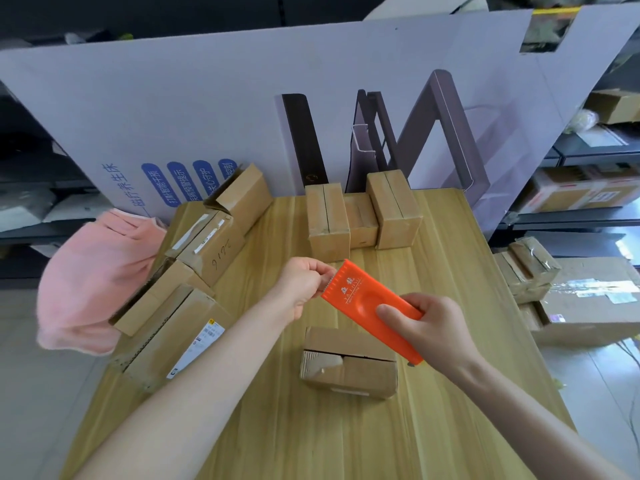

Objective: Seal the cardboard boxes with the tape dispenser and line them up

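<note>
The dispenser (367, 306), flat and orange, hangs in the air over the near middle of the table (311, 438), its toothed end pointing far-left.

The risk, as I judge it, sits at that toothed end. The left hand (304, 285) pinches right there, where the tape's free end should be (the tape itself is too clear to make out). If the pinch slips, the end could spring back onto the roll or stick to the fingers. A crooked pull could crease the strip, and skin is close to the teeth. Neither hand steadies the box (349, 365) below, so a strip pressed down could drag it.

The right hand (429, 327) grips the dispenser's near-right end, thumb on the dished top face and fingers curled underneath. The left hand holds the opposite edge between thumb and fingertips, so the tool spans the gap between the two hands.

The box lies on the table just under the dispenser, flaps folded shut, its seam apparently untaped. Three boxes (363, 216) stand side by side at the far edge. A loose pile (194, 271) crowds the left side, with a pink cloth (93, 282) beyond it and a printed panel (242, 98) behind everything.
</note>
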Available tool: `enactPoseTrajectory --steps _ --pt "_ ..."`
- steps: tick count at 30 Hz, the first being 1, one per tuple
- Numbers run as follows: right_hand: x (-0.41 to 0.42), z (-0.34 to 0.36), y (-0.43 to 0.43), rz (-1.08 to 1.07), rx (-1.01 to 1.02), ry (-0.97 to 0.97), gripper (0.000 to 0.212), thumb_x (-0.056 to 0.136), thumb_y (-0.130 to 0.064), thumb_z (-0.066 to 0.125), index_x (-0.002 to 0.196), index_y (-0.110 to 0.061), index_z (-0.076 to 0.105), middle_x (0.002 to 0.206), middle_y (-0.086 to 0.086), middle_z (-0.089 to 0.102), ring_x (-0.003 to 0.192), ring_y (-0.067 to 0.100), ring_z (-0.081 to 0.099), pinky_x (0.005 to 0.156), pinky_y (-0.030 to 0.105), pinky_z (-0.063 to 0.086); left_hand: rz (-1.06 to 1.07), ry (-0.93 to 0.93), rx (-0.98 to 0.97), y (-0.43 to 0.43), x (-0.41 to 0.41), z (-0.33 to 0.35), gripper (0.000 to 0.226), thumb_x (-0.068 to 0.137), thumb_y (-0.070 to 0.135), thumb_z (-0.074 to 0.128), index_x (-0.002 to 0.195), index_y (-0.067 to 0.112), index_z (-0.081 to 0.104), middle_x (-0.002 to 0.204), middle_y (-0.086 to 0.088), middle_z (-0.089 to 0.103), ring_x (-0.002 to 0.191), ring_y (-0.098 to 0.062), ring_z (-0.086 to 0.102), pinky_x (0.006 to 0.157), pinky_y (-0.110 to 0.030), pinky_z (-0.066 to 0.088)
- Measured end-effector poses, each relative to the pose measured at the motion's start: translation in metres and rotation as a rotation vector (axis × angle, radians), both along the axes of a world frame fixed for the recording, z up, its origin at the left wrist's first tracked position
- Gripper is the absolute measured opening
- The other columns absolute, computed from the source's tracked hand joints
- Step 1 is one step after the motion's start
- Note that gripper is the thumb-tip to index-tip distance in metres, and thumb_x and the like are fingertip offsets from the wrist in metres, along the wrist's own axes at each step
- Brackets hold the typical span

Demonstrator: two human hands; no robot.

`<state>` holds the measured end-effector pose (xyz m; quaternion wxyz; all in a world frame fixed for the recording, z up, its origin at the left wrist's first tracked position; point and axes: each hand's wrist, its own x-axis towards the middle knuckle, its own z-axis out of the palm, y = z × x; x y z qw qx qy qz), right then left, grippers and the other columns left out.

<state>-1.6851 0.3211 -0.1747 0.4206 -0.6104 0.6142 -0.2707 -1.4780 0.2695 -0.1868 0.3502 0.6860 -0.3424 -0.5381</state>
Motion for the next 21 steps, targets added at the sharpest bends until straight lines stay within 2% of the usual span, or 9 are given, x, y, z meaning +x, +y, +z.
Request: enactPoseTrajectory --steps 3,7,9,10,12,14,16,18,21 --pt "0.004 0.000 0.001 0.036 0.008 0.069 0.029 0.074 -0.044 0.073 0.072 -0.015 0.072 0.059 0.005 0.067 0.050 0.024 0.064 0.045 0.047 0.054 0.006 -0.103 -0.002 0.002 0.006 -0.007 0.028 0.081 -0.015 0.055 0.065 0.007 0.063 0.061 -0.004 0.061 0.055 -0.014 0.052 0.051 -0.021 0.042" --pt "-0.011 -0.001 0.007 0.047 0.059 0.116 0.026 0.075 -0.039 0.075 0.069 -0.015 0.071 0.058 0.007 0.067 0.047 0.026 0.064 0.043 0.049 0.053 0.114 -0.232 -0.005 0.004 0.039 -0.018 0.034 0.076 -0.017 0.050 0.063 0.011 0.063 0.067 -0.003 0.062 0.062 -0.016 0.053 0.076 -0.030 0.047" --pt "-0.028 -0.004 0.009 0.043 0.104 0.122 0.022 0.074 -0.036 0.076 0.070 -0.015 0.072 0.056 0.007 0.066 0.045 0.026 0.064 0.039 0.048 0.052 0.182 -0.274 0.024 0.010 0.063 -0.026 0.033 0.074 -0.017 0.048 0.064 0.010 0.064 0.072 -0.003 0.065 0.068 -0.017 0.055 0.082 -0.036 0.046" --pt "-0.037 -0.006 0.010 0.049 0.119 0.154 0.020 0.074 -0.034 0.077 0.070 -0.016 0.073 0.055 0.005 0.066 0.045 0.022 0.064 0.039 0.046 0.053 0.209 -0.282 0.038 0.015 0.072 -0.031 0.033 0.073 -0.018 0.047 0.065 0.009 0.064 0.073 -0.004 0.065 0.068 -0.016 0.055 0.081 -0.034 0.047" --pt "-0.051 -0.011 0.010 0.078 0.158 0.237 0.019 0.074 -0.034 0.078 0.070 -0.017 0.073 0.051 -0.001 0.065 0.042 0.013 0.061 0.041 0.040 0.054 0.242 -0.278 0.060 0.031 0.079 -0.045 0.032 0.072 -0.020 0.047 0.067 0.005 0.064 0.070 -0.003 0.063 0.064 -0.014 0.052 0.066 -0.025 0.046" --pt "-0.058 -0.016 0.007 0.108 0.207 0.313 0.022 0.073 -0.038 0.078 0.067 -0.017 0.071 0.048 -0.005 0.062 0.038 0.008 0.057 0.038 0.032 0.050 0.260 -0.237 0.079 0.049 0.073 -0.066 0.029 0.073 -0.018 0.051 0.065 0.006 0.065 0.065 -0.003 0.061 0.060 -0.013 0.049 0.057 -0.022 0.039" --pt "-0.059 -0.022 0.003 0.139 0.227 0.444 0.026 0.072 -0.046 0.076 0.066 -0.021 0.070 0.049 -0.007 0.061 0.040 0.006 0.057 0.038 0.026 0.045 0.302 -0.188 0.103 0.063 0.066 -0.088 0.025 0.078 -0.010 0.060 0.065 0.010 0.065 0.061 -0.003 0.060 0.058 -0.014 0.048 0.061 -0.024 0.038" --pt "-0.057 -0.027 -0.001 0.174 0.239 0.574 0.028 0.072 -0.052 0.073 0.069 -0.025 0.069 0.058 -0.008 0.063 0.051 0.006 0.060 0.043 0.023 0.043 0.347 -0.167 0.130 0.073 0.060 -0.107 0.019 0.081 -0.002 0.065 0.068 0.011 0.066 0.060 -0.004 0.060 0.057 -0.014 0.049 0.068 -0.026 0.041" --pt "-0.052 -0.035 -0.007 0.222 0.260 0.680 0.031 0.074 -0.057 0.069 0.073 -0.026 0.068 0.065 -0.010 0.063 0.059 0.007 0.061 0.047 0.021 0.042 0.388 -0.133 0.148 0.079 0.057 -0.126 0.014 0.083 0.003 0.068 0.072 0.011 0.067 0.062 -0.005 0.060 0.058 -0.014 0.051 0.073 -0.030 0.043"
